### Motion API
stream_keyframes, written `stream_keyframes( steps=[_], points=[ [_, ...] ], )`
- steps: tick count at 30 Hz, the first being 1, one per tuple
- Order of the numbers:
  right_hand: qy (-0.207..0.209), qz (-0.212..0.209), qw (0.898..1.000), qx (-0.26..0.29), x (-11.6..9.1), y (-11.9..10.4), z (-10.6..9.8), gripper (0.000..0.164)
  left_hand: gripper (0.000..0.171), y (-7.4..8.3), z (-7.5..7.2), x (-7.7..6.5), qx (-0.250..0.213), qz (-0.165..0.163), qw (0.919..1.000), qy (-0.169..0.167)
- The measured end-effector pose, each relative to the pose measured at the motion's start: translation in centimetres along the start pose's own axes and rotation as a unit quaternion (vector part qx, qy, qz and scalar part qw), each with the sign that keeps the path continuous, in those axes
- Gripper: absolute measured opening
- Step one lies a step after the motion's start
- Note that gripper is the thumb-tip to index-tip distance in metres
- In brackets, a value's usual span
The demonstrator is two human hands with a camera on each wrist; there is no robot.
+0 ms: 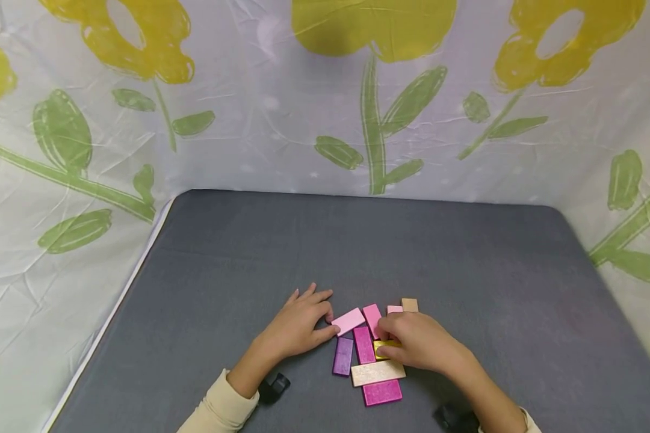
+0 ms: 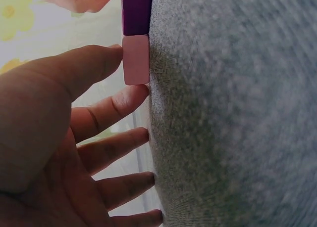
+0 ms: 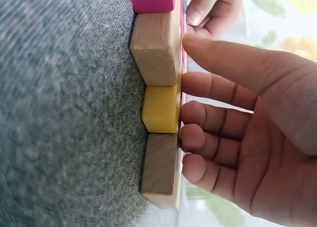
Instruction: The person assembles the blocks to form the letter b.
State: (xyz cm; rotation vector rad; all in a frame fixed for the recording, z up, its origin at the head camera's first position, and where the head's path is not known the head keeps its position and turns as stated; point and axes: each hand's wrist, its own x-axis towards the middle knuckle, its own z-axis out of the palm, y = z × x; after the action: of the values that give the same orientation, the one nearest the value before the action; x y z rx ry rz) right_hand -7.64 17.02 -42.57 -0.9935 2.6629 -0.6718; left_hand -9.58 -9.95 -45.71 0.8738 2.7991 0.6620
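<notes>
Flat on the grey table, my left hand (image 1: 298, 325) has its thumb and index finger touching the left end of a light pink block (image 1: 348, 322), other fingers spread. Its end face shows in the left wrist view as a pink block (image 2: 135, 61). My right hand (image 1: 425, 341) rests bent fingertips on top of the blocks, above a yellow block (image 3: 161, 108) that it partly covers. Around these lie a pink block (image 1: 372, 317), a magenta block (image 1: 364, 346), a purple block (image 1: 343, 356) and a pale wooden block (image 1: 378, 373).
A second magenta block (image 1: 382, 393) touches the wooden block's near side. At the far right of the group are a small pink block (image 1: 394, 309) and a tan block (image 1: 409, 305). Flower-patterned cloth (image 1: 249, 132) hangs around the grey table (image 1: 238, 240).
</notes>
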Motion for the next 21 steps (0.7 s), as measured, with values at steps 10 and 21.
stream_keyframes(
  steps=[10,21],
  points=[
    [-0.013,-0.008,1.0,0.022,-0.1,0.2,-0.2,0.021,0.028,0.1,0.0,0.0,0.0,-0.008,0.9999,-0.009],
    [0.054,-0.031,0.998,-0.024,-0.2,1.2,-0.7,0.025,0.037,0.0,0.1,0.0,0.003,-0.004,1.0,-0.009]
  ],
)
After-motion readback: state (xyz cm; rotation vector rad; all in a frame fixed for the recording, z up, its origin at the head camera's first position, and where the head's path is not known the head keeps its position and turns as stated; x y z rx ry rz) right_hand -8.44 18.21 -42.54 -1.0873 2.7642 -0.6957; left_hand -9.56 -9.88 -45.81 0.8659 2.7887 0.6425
